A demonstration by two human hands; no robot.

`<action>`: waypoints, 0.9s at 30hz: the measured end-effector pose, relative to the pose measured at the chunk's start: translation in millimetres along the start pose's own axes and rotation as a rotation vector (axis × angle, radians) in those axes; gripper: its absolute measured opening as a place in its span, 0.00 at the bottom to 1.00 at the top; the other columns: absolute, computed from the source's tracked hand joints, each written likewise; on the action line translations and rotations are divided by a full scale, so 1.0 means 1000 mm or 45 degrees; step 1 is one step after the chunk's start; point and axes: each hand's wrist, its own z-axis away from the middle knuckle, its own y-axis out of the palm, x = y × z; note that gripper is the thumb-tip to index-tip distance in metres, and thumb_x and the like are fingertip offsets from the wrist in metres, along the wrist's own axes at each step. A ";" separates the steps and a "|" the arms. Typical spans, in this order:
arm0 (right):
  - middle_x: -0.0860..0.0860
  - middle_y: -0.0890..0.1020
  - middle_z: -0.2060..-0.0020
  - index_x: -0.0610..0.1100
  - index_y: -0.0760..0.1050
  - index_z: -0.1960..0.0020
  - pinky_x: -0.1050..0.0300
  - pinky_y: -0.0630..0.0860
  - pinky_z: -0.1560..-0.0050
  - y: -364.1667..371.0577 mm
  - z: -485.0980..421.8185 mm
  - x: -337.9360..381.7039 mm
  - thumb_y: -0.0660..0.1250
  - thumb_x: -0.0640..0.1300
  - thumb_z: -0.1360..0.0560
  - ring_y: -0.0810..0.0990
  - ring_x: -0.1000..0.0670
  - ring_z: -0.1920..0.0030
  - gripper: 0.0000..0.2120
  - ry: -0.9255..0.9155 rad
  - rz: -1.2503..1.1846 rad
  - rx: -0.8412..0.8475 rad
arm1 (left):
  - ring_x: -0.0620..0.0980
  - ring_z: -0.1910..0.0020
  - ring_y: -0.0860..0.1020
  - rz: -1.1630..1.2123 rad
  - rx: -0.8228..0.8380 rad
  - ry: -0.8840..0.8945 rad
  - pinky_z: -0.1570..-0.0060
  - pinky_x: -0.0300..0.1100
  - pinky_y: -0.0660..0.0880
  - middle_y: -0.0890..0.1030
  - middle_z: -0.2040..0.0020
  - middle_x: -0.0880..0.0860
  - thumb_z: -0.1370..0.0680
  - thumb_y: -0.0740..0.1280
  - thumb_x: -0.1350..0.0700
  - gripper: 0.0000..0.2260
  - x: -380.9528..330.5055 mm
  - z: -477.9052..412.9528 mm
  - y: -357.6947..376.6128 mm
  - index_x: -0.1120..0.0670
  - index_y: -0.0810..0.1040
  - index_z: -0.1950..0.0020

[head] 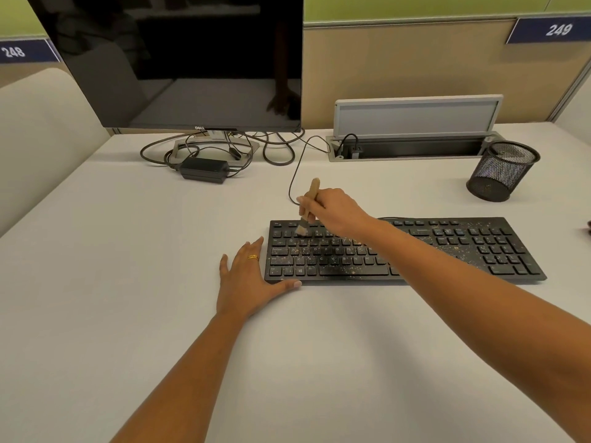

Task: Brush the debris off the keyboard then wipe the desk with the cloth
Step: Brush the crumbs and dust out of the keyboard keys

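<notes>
A black keyboard (447, 251) lies on the white desk (128, 251), speckled with light crumbs over its keys. My right hand (339, 212) grips a small wooden-handled brush (309, 203), bristles down on the keyboard's upper left keys. My left hand (246, 282) lies flat on the desk with fingers straight, its thumb along the keyboard's front left corner. No cloth is in view.
A dark monitor (192, 59) stands at the back with tangled cables and a black power adapter (204, 170) under it. An open cable box (412, 145) sits behind the keyboard, and a black mesh pen cup (502, 171) stands at the right.
</notes>
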 end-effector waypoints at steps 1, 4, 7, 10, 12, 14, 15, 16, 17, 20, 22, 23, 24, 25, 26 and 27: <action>0.49 0.80 0.61 0.41 0.79 0.53 0.57 0.69 0.57 0.000 0.002 -0.001 0.53 0.53 0.19 0.76 0.51 0.62 0.20 -0.029 0.049 0.051 | 0.44 0.23 0.51 -0.001 0.001 0.000 0.25 0.51 0.39 0.57 0.22 0.48 0.41 0.60 0.24 0.54 0.000 0.000 0.000 0.50 0.52 0.22; 0.49 0.77 0.62 0.43 0.75 0.56 0.57 0.66 0.59 -0.007 0.006 -0.002 0.52 0.54 0.19 0.74 0.51 0.63 0.20 -0.095 0.346 0.159 | 0.43 0.23 0.50 0.001 0.000 -0.004 0.25 0.51 0.39 0.57 0.22 0.47 0.42 0.60 0.24 0.54 -0.001 0.001 0.000 0.50 0.51 0.22; 0.51 0.74 0.66 0.43 0.72 0.57 0.57 0.65 0.60 -0.018 0.006 -0.001 0.50 0.54 0.19 0.73 0.49 0.62 0.19 -0.117 0.573 0.197 | 0.43 0.23 0.50 0.002 -0.008 -0.005 0.25 0.51 0.39 0.57 0.23 0.47 0.41 0.61 0.24 0.54 0.000 0.000 0.000 0.50 0.52 0.22; 0.53 0.74 0.68 0.43 0.73 0.56 0.55 0.69 0.59 -0.022 0.005 -0.002 0.50 0.53 0.18 0.73 0.50 0.63 0.19 -0.092 0.592 0.123 | 0.44 0.23 0.51 -0.003 -0.006 -0.002 0.25 0.52 0.40 0.57 0.23 0.48 0.42 0.60 0.24 0.54 0.000 0.001 0.000 0.50 0.52 0.22; 0.50 0.79 0.63 0.43 0.76 0.55 0.54 0.72 0.56 -0.018 0.002 -0.004 0.51 0.53 0.18 0.75 0.49 0.61 0.20 -0.038 0.431 -0.003 | 0.44 0.23 0.51 -0.002 -0.009 0.002 0.25 0.52 0.40 0.58 0.23 0.48 0.42 0.60 0.24 0.55 0.000 0.001 0.000 0.50 0.52 0.22; 0.47 0.82 0.58 0.41 0.77 0.56 0.53 0.73 0.56 -0.011 0.000 -0.006 0.52 0.53 0.19 0.77 0.48 0.60 0.21 0.032 0.247 -0.128 | 0.44 0.23 0.51 0.006 -0.015 0.004 0.25 0.52 0.40 0.58 0.23 0.48 0.42 0.60 0.24 0.55 0.000 0.001 -0.001 0.50 0.52 0.22; 0.46 0.82 0.57 0.40 0.78 0.55 0.53 0.73 0.56 -0.008 -0.001 -0.006 0.52 0.53 0.19 0.77 0.47 0.59 0.22 0.064 0.215 -0.158 | 0.44 0.23 0.51 0.007 -0.018 0.005 0.25 0.52 0.40 0.58 0.23 0.48 0.42 0.61 0.24 0.55 0.000 0.001 -0.001 0.51 0.53 0.22; 0.46 0.82 0.57 0.39 0.79 0.54 0.54 0.73 0.55 -0.004 0.000 -0.006 0.52 0.52 0.19 0.77 0.47 0.59 0.22 0.085 0.217 -0.162 | 0.44 0.23 0.52 0.008 -0.021 0.005 0.25 0.51 0.40 0.58 0.23 0.48 0.42 0.62 0.23 0.55 0.000 0.001 0.000 0.51 0.53 0.22; 0.46 0.82 0.57 0.39 0.78 0.54 0.54 0.73 0.55 -0.001 0.002 -0.006 0.52 0.52 0.19 0.78 0.46 0.58 0.22 0.091 0.231 -0.151 | 0.44 0.23 0.52 0.008 -0.021 0.005 0.25 0.51 0.40 0.58 0.23 0.48 0.42 0.62 0.22 0.56 0.000 0.001 0.000 0.51 0.53 0.22; 0.44 0.83 0.58 0.39 0.77 0.55 0.52 0.74 0.55 0.005 0.005 -0.005 0.51 0.51 0.18 0.80 0.44 0.57 0.21 0.056 0.311 -0.130 | 0.44 0.23 0.51 0.020 -0.020 0.004 0.25 0.51 0.40 0.58 0.23 0.48 0.42 0.63 0.22 0.56 0.000 0.001 0.001 0.51 0.53 0.22; 0.43 0.83 0.58 0.38 0.78 0.53 0.50 0.76 0.54 0.005 0.004 -0.004 0.51 0.50 0.18 0.80 0.43 0.57 0.22 0.059 0.332 -0.111 | 0.43 0.23 0.51 0.034 -0.020 0.005 0.25 0.51 0.40 0.58 0.23 0.48 0.41 0.63 0.24 0.55 0.000 0.001 0.000 0.50 0.53 0.22; 0.43 0.83 0.59 0.38 0.79 0.53 0.50 0.76 0.53 0.003 0.003 -0.003 0.51 0.50 0.18 0.80 0.43 0.57 0.22 0.063 0.322 -0.103 | 0.43 0.23 0.51 0.035 -0.021 0.006 0.25 0.51 0.40 0.58 0.23 0.48 0.41 0.63 0.24 0.55 0.000 0.001 0.000 0.50 0.52 0.22; 0.44 0.83 0.59 0.38 0.79 0.53 0.50 0.76 0.53 0.002 0.003 -0.003 0.51 0.50 0.18 0.80 0.43 0.57 0.22 0.066 0.306 -0.112 | 0.43 0.23 0.51 0.032 -0.020 0.005 0.25 0.51 0.40 0.58 0.23 0.48 0.41 0.63 0.24 0.55 0.000 0.001 0.000 0.51 0.52 0.22; 0.44 0.83 0.58 0.39 0.79 0.53 0.51 0.75 0.53 0.000 0.002 -0.003 0.51 0.50 0.18 0.80 0.44 0.57 0.22 0.067 0.281 -0.143 | 0.43 0.23 0.51 0.026 -0.020 0.004 0.25 0.51 0.40 0.58 0.23 0.48 0.41 0.62 0.24 0.55 0.000 0.001 0.000 0.51 0.53 0.22; 0.45 0.83 0.58 0.39 0.79 0.52 0.53 0.74 0.55 -0.001 0.002 -0.004 0.51 0.51 0.18 0.80 0.45 0.57 0.22 0.068 0.257 -0.179 | 0.43 0.23 0.51 0.024 -0.020 0.001 0.25 0.51 0.40 0.58 0.23 0.48 0.42 0.62 0.24 0.55 0.000 0.001 0.000 0.51 0.53 0.22; 0.45 0.83 0.57 0.40 0.79 0.52 0.54 0.73 0.56 -0.001 0.003 -0.005 0.51 0.52 0.18 0.79 0.45 0.57 0.22 0.071 0.247 -0.205 | 0.43 0.23 0.51 0.027 -0.019 -0.001 0.25 0.51 0.40 0.58 0.23 0.48 0.42 0.63 0.23 0.56 0.000 0.001 0.000 0.50 0.53 0.22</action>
